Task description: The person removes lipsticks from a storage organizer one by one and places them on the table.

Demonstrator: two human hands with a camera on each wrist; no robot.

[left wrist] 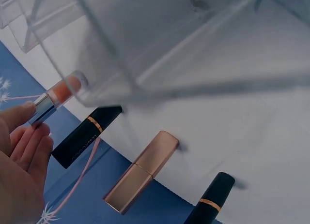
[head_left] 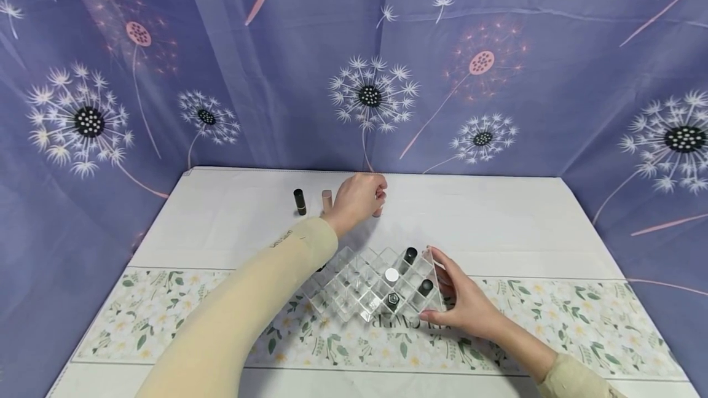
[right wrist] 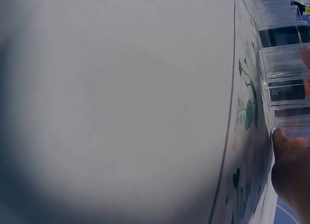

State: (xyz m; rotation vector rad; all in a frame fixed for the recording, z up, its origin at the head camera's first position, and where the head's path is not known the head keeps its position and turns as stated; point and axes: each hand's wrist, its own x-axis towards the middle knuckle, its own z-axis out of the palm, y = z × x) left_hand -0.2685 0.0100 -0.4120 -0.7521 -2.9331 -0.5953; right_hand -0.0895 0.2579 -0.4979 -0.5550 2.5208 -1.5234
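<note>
My left hand (head_left: 358, 201) reaches to the back of the table. In the left wrist view it pinches a lip gloss tube (left wrist: 60, 93), orange with a silver end, between thumb and fingers. Beside it stand a black lipstick (left wrist: 87, 137) with a gold band, a rose-gold lipstick (left wrist: 143, 173) and another black lipstick (left wrist: 211, 200). My right hand (head_left: 461, 300) grips the right end of a clear compartment organizer (head_left: 345, 300), thumb at the front, fingers behind. Several tubes stand in it, among them a black one (head_left: 410, 255) and a white-topped one (head_left: 391, 275).
The white table (head_left: 498, 220) carries a floral band (head_left: 531, 312) under the organizer. A purple dandelion-print cloth (head_left: 287, 78) hangs behind and at both sides. My left sleeve (head_left: 238, 306) covers the organizer's left corner in the head view.
</note>
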